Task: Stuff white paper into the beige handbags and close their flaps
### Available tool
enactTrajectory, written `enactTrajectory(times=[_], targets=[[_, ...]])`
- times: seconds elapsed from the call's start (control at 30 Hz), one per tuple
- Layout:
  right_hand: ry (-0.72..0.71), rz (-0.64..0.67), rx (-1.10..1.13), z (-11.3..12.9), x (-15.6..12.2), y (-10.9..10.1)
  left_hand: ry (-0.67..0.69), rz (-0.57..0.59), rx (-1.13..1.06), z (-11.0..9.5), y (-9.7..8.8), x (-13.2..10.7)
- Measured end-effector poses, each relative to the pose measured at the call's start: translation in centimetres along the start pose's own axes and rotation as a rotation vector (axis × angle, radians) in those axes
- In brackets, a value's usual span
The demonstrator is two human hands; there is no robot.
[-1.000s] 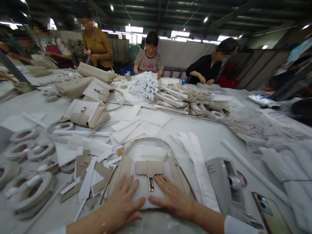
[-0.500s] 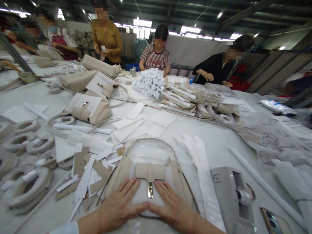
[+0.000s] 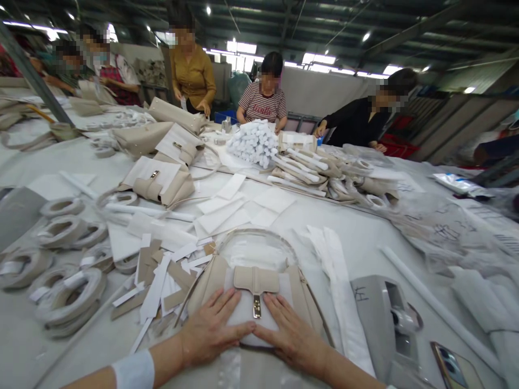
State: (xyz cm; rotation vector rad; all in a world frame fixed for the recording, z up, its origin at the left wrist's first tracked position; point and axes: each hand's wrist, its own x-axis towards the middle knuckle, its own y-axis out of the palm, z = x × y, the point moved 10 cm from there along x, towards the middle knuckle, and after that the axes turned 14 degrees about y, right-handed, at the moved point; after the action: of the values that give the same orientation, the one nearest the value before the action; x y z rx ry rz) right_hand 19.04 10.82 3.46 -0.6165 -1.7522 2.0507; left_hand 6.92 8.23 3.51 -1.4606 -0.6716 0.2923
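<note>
Beige smooth-sided handbag (image 3: 256,278): lying front-up on the white table (image 3: 357,229).
Left hand (image 3: 214,328): flat, fingers extended, on handbag's left front; grips nothing.
Right hand (image 3: 295,334): mirrors it opposite, thumbs almost meeting; probably spreads pressure evenly.
Grey plastic tape dispenser (image 3: 375,319): right of handbag, presumably for easy reach.

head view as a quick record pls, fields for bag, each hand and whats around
bag: tan, on table, handle toward far side
clasp: gold, between the hands
left hand: flat on bag, fingers extended
right hand: flat on bag, fingers extended
left of bag: coils, strips
right of bag: grey dispenser, phone
far side: several people, white rods
</note>
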Motion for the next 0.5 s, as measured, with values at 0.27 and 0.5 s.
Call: enactTrajectory(times=[0.27,0.5], targets=[[-0.003,0.016,-0.013,-0.2,-0.4,0.6,-0.018,0.097,-0.014,-0.5,-1.1,1.2],[-0.013,-0.032,-0.058,-0.4,-0.5,0.8,0.014,0.106,0.015,-0.5,-1.0,1.8]])
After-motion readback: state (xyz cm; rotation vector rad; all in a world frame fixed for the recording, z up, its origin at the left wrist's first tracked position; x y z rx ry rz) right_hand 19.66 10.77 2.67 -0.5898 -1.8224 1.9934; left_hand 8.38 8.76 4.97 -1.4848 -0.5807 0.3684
